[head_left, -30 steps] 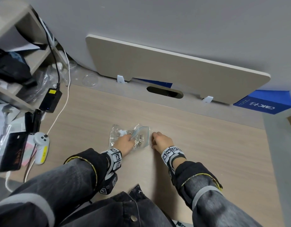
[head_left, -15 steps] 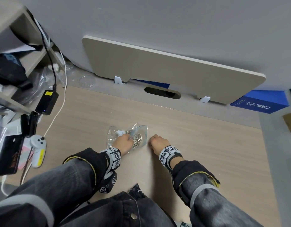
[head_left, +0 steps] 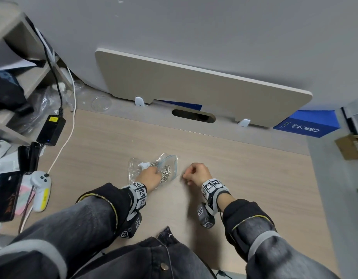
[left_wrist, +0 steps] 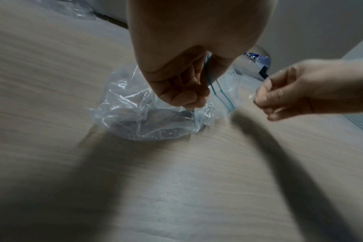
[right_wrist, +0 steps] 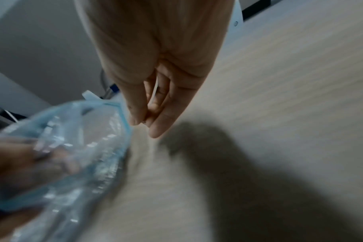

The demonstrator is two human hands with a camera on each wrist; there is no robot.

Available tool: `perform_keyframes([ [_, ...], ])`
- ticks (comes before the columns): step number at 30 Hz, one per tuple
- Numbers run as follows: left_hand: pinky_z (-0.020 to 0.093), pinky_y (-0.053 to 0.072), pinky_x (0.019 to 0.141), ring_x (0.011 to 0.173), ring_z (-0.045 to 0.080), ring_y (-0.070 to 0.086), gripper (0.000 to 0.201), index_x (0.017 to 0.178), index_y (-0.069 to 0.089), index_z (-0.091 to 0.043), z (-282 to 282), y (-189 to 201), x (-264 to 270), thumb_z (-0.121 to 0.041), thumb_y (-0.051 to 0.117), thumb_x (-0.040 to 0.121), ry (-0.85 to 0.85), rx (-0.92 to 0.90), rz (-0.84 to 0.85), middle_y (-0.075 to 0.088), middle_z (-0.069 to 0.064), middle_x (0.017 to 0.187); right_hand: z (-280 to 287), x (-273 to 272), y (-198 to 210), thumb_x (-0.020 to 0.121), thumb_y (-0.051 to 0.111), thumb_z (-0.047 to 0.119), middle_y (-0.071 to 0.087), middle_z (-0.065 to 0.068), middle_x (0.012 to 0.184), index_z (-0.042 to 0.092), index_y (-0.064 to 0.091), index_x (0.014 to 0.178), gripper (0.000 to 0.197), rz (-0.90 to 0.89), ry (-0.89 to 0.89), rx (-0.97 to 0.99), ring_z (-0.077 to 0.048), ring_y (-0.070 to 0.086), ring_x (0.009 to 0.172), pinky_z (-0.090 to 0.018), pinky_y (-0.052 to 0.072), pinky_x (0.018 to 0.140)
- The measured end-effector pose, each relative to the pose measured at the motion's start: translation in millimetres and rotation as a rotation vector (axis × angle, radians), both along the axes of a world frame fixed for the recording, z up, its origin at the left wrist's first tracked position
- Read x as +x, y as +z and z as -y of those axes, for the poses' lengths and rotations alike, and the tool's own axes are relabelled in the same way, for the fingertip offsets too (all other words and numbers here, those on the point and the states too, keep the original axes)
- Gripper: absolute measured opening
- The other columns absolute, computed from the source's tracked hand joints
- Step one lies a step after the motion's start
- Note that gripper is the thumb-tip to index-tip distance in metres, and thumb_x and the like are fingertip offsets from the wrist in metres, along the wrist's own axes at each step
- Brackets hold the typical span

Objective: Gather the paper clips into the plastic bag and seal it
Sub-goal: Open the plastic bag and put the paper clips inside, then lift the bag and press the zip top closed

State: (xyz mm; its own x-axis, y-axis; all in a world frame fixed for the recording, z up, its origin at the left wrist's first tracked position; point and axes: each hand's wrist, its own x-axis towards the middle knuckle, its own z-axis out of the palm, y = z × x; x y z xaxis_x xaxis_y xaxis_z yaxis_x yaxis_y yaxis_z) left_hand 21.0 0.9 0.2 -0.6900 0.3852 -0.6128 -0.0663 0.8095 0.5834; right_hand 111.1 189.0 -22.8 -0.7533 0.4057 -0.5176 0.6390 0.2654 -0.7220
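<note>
On the wooden desk (head_left: 244, 178) near the person, one crumpled clear zip bag (head_left: 170, 168) with blue seal, silver paper clips (head_left: 166, 175) heaped inside, too many to count, left hand (head_left: 151, 176) pinching its film, right hand (head_left: 198, 174) just right, fingertips (right_wrist: 139, 120) pressed together, contents unclear.

An office desk is showing here: a wood-grain desktop (head_left: 244, 178) with a cable slot (head_left: 193, 116) at its back edge, a divider panel (head_left: 194, 87) standing behind it, a power brick (head_left: 51, 129) and cables lying at the left edge, shelves (head_left: 19, 77) crowding the left corner.
</note>
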Motion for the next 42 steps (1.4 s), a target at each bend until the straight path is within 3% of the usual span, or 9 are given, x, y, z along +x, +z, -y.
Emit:
perform_keyframes([
  [5,0.030,0.049,0.064,0.075,0.027,0.064,0.021,0.075,0.055,-0.018,-14,9,6,-0.022,0.043,0.092,-0.067,0.030,-0.027,0.063,0.007,0.078,17,-27,23,0.074,0.074,-0.008,0.057,-0.004,0.060,0.007,0.058,0.068,0.021,-0.065,-0.004,-0.079,-0.016,0.057,0.044,-0.027,0.054,0.046],
  [9,0.027,0.045,0.059,0.072,0.027,0.062,0.020,0.080,0.057,-0.017,-21,17,4,-0.023,0.042,0.093,-0.102,0.052,-0.020,0.066,0.012,0.083,24,-31,35,0.075,0.068,0.003,0.068,-0.008,0.072,0.013,0.065,0.071,0.012,-0.055,0.068,0.073,-0.028,0.069,0.069,-0.045,0.060,0.071],
  [13,0.027,0.047,0.064,0.074,0.030,0.063,0.017,0.082,0.061,-0.014,-24,27,-5,-0.023,0.049,0.089,-0.073,0.070,-0.005,0.065,0.009,0.075,7,-25,56,0.085,0.057,0.020,0.070,-0.005,0.094,0.020,0.065,0.088,0.008,-0.069,-0.079,0.355,-0.026,0.065,0.090,-0.035,0.053,0.079],
  [16,0.032,0.050,0.060,0.058,0.025,0.058,0.018,0.068,0.060,-0.015,-30,36,-14,-0.021,0.055,0.084,-0.063,0.154,-0.005,0.057,0.001,0.056,0,-21,65,0.084,0.061,0.037,0.063,-0.006,0.107,0.015,0.055,0.110,0.035,0.122,-0.115,0.263,-0.027,0.063,0.098,-0.031,0.048,0.079],
  [22,0.025,0.040,0.046,0.043,0.020,0.050,0.022,0.063,0.054,-0.016,-45,72,-31,-0.016,0.054,0.085,-0.130,0.212,-0.074,0.054,0.002,0.052,-7,-36,98,0.087,0.052,0.020,0.072,-0.014,0.072,0.015,0.053,0.069,0.019,0.058,-0.080,0.189,-0.026,0.067,0.057,-0.047,0.061,0.066],
  [30,0.031,0.046,0.058,0.054,0.031,0.059,0.024,0.063,0.050,-0.014,-70,112,-59,-0.024,0.044,0.084,-0.257,0.112,-0.282,0.056,0.006,0.055,-42,-50,151,0.084,0.051,0.023,0.070,-0.010,0.073,0.016,0.055,0.069,0.017,-0.075,-0.088,0.487,-0.030,0.066,0.073,-0.037,0.056,0.072],
  [33,0.035,0.046,0.066,0.077,0.034,0.063,0.020,0.071,0.054,-0.017,-78,121,-57,-0.033,0.050,0.082,-0.343,0.086,-0.395,0.063,0.008,0.071,-47,-48,165,0.086,0.054,0.023,0.070,-0.008,0.072,0.012,0.063,0.074,0.018,-0.078,-0.003,0.533,-0.028,0.066,0.076,-0.037,0.056,0.074],
  [38,0.035,0.043,0.069,0.075,0.025,0.055,0.036,0.098,0.043,-0.023,-80,124,-45,-0.044,0.061,0.075,-0.422,0.164,-0.547,0.049,-0.007,0.083,-47,-43,179,0.091,0.057,0.027,0.056,0.003,0.064,0.023,0.056,0.065,0.026,-0.070,0.209,0.626,-0.025,0.056,0.073,-0.031,0.046,0.066],
  [42,0.036,0.042,0.058,0.065,0.032,0.056,0.029,0.060,0.041,-0.020,-92,127,-34,-0.040,0.053,0.077,-0.457,0.193,-0.409,0.049,-0.002,0.058,-44,-42,190,0.090,0.059,0.029,0.070,0.006,0.100,0.026,0.073,0.093,0.014,-0.082,0.385,0.758,-0.017,0.060,0.095,-0.025,0.039,0.072],
])
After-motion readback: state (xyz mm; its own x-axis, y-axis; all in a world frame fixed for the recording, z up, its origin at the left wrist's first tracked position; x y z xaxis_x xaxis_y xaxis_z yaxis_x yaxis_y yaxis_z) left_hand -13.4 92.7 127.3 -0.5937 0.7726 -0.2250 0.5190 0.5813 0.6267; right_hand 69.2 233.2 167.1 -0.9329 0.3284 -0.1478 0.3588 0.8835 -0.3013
